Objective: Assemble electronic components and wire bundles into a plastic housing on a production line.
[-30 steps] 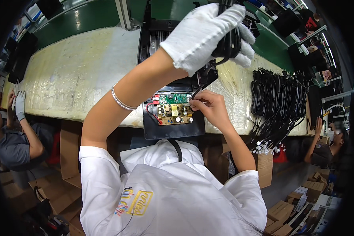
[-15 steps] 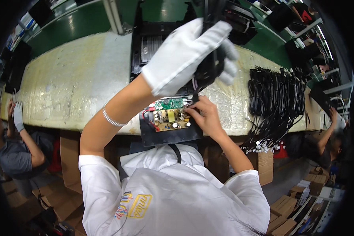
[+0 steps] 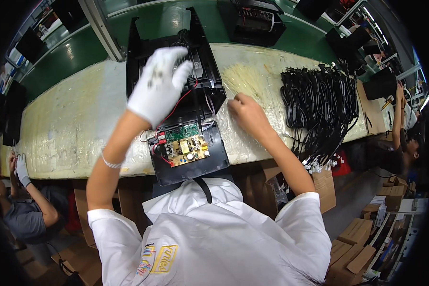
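My left hand (image 3: 159,86), in a white glove with dark smudges, hovers over a black appliance housing (image 3: 209,69). Its thumb and fingers are apart, and I see nothing between them. Bare, my right hand (image 3: 250,114) is curled closed beside a fan of pale cable ties (image 3: 243,78); what its fingertips hold, if anything, is hidden. Nearer me, a tan circuit board (image 3: 183,151) and a green circuit board (image 3: 185,131) lie on a black panel (image 3: 195,175). A red wire (image 3: 180,101) and a black cable (image 3: 198,112) run between housing and boards.
Bundled black cables (image 3: 317,109) with white plugs cover the table's right part. A plastic-wrapped table (image 3: 71,119) stretches left. Another black unit (image 3: 257,21) stands beyond the table. Two people work at the far sides. Cardboard boxes (image 3: 355,233) sit low on the right.
My left hand has let go of a dark, cable-like bundle and moved left over the housing. My right hand has left the boards' edge for the cable ties. The whole view has shifted.
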`<state>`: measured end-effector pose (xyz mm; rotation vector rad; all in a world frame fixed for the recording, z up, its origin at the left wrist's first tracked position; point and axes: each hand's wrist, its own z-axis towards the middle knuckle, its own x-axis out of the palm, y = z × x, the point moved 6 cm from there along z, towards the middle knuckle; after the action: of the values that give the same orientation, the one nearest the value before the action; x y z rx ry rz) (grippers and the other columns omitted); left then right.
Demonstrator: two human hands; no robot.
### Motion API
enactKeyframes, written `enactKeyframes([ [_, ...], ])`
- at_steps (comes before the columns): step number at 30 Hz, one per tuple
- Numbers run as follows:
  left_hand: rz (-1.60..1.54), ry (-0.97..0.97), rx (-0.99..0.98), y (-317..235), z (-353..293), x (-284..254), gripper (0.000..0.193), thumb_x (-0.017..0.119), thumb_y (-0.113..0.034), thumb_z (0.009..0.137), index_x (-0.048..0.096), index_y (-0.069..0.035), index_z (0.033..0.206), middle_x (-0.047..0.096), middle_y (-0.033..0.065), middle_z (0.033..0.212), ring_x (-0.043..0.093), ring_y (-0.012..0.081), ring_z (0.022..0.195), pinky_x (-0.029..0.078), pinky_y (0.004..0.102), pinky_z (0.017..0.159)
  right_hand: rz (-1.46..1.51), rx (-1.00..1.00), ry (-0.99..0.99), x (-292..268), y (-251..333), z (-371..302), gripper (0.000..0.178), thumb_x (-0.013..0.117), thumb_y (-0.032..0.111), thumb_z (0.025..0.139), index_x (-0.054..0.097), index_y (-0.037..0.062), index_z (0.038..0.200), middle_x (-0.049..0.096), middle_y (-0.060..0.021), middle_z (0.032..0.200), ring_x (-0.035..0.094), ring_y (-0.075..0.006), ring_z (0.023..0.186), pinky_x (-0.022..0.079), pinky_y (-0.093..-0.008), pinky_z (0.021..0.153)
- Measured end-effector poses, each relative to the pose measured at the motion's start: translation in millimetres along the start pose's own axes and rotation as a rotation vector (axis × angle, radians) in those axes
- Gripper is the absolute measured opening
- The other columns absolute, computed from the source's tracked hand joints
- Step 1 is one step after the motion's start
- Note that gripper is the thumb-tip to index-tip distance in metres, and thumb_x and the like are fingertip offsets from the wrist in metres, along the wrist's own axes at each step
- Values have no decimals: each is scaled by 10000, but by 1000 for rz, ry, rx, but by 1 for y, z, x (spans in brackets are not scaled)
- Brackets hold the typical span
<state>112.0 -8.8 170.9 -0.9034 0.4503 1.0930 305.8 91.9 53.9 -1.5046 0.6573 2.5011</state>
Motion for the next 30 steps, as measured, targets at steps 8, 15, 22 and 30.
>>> enactKeyframes([
  [8, -187, 115, -136, -1, -82, 55, 141, 529, -137, 961, 568, -4, 986, 592, 127, 913, 626, 263, 851, 517, 331, 788, 59, 54, -55, -6, 3, 15, 149, 647, -8, 789, 568, -21, 914, 571, -165, 900, 627, -334, 745, 525, -384, 661],
  [15, -292, 554, 11, 28, -82, 122, 384, 494, 17, 832, 664, -65, 1166, 664, 174, 1076, 617, 300, 1024, 489, 357, 929, 895, 509, -138, 2, -15, -14, 59, 560, 4, 936, 526, -27, 972, 622, -85, 913, 672, -153, 863, 557, -262, 717],
  [22, -463, 655, -218, 36, -80, 131, 314, 595, -118, 879, 673, -79, 1180, 683, 144, 1128, 614, 289, 1084, 473, 367, 969, 1420, 762, -86, 50, 7, -35, 99, 564, 50, 961, 550, -18, 1031, 682, -130, 977, 666, -161, 914, 544, -286, 820],
  [30, -271, 519, -210, 19, -69, 112, 146, 663, -168, 849, 724, -41, 887, 678, 108, 918, 604, 273, 910, 489, 370, 840, 1350, 716, 4, 50, 13, -28, 115, 603, 82, 953, 588, -5, 1026, 688, -82, 965, 640, -103, 870, 514, -265, 811],
])
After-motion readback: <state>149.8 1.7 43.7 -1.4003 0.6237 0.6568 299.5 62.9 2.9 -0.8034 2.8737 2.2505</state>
